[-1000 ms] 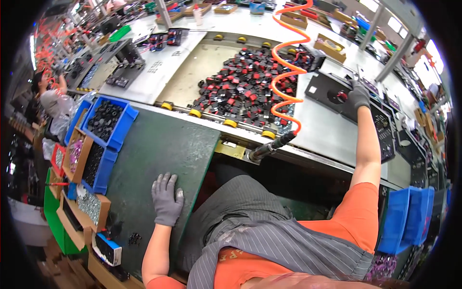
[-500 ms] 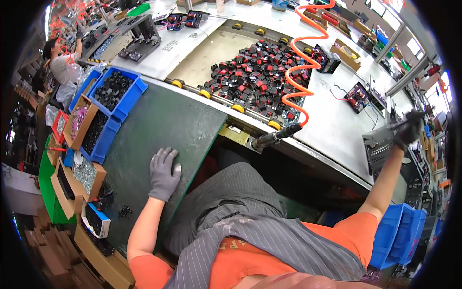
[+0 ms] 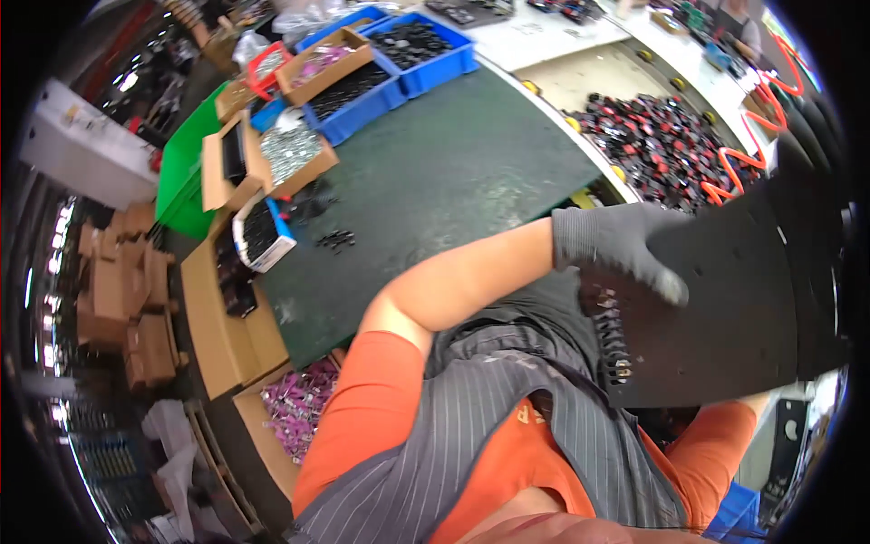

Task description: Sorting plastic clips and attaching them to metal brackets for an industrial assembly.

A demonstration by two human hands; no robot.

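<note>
A large black sheet-metal panel (image 3: 716, 299) is held up over the right side of my lap, with a row of slots along its near left edge. My left hand (image 3: 625, 245), in a grey glove, grips the panel's upper left edge, its thumb lying on the face. At the panel's far upper right corner my right hand (image 3: 811, 140), in a dark glove, is closed on the edge. The panel hides most of my right forearm. A few small black parts (image 3: 336, 239) lie on the dark green work mat (image 3: 435, 181).
Blue bins (image 3: 419, 54) of black parts stand at the mat's far left, near a carton of screws (image 3: 294, 150). Red and black switches (image 3: 652, 145) fill a conveyor at the upper right, beside a coiled orange hose (image 3: 757, 136). Another person (image 3: 734, 27) sits beyond.
My view has swung left. My left hand has come off the mat onto the panel. The panel has been brought in from the right side, where my right hand was reaching.
</note>
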